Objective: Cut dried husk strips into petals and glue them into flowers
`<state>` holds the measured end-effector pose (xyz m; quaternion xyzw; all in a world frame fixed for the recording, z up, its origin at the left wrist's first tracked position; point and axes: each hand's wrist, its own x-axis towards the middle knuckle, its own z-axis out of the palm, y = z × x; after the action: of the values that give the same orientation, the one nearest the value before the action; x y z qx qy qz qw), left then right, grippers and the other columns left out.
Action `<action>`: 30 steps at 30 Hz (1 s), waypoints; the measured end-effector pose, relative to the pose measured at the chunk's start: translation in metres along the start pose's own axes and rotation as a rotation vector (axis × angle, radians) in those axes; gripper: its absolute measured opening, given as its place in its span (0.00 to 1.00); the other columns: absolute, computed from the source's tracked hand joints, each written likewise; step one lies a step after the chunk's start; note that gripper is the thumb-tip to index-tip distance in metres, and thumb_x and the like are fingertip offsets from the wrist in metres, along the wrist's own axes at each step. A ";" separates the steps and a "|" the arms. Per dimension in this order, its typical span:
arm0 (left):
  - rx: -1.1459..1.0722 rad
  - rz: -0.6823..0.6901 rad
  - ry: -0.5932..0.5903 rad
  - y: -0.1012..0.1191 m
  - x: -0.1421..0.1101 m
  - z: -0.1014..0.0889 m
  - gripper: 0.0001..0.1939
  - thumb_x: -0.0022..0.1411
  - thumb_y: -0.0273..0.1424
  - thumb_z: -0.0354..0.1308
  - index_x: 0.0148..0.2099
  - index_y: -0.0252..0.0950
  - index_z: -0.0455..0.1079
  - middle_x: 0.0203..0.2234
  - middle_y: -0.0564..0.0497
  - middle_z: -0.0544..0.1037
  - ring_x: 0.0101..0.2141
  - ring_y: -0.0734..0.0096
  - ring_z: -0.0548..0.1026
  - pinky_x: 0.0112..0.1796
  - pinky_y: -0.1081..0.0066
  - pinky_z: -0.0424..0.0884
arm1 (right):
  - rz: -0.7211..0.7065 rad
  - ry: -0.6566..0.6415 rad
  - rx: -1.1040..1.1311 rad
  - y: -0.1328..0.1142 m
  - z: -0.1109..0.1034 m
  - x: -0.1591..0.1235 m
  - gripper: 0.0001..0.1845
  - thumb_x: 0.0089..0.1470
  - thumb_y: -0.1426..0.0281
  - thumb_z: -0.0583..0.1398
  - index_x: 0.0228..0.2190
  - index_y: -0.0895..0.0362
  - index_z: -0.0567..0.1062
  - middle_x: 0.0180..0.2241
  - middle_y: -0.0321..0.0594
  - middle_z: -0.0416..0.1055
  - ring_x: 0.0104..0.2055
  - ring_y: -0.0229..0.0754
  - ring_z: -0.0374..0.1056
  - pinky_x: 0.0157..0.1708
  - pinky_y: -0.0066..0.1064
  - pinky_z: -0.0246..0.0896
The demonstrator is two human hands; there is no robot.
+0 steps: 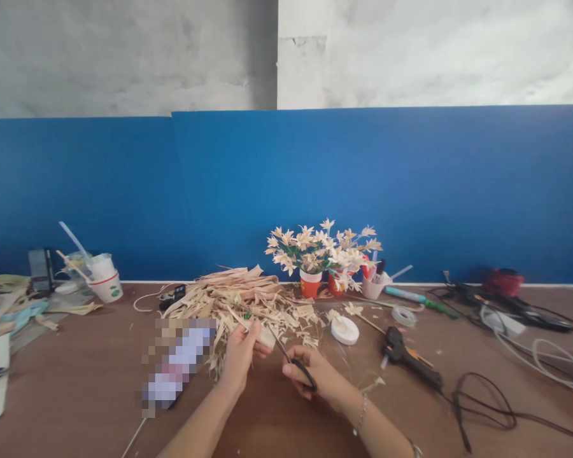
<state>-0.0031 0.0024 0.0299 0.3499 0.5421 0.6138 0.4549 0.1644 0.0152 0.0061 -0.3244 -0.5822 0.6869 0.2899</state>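
Note:
My left hand [244,350] pinches a pale piece of dried husk [266,337] in front of a heap of husk strips [233,289]. A pair of scissors with black handles [304,372] is gripped in my right hand [312,375]. Its blades point up and left, close to the pale piece; I cannot tell whether they touch it. Beyond my hands, pale handmade flowers [310,254] stand in a red and white paper cup [310,285] and another red cup beside it. To the right, a white round lid [344,330] holds a small pale piece.
A black hot glue gun [410,359] with its cable lies at right, near a tape roll [403,316]. A blurred-out phone [184,362] lies left of my hands. Paper cups [106,280] stand at far left. A blue partition [219,191] closes off the back.

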 end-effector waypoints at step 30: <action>0.139 -0.041 -0.150 0.001 0.007 -0.010 0.19 0.53 0.48 0.54 0.35 0.37 0.60 0.12 0.56 0.72 0.13 0.71 0.72 0.13 0.78 0.63 | 0.074 -0.115 -0.114 -0.014 -0.011 -0.009 0.22 0.39 0.56 0.66 0.26 0.60 0.67 0.13 0.25 0.59 0.12 0.25 0.50 0.09 0.18 0.42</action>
<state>-0.0147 0.0055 0.0291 0.4143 0.5549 0.5372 0.4815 0.1787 0.0174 0.0193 -0.3217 -0.6236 0.6803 0.2116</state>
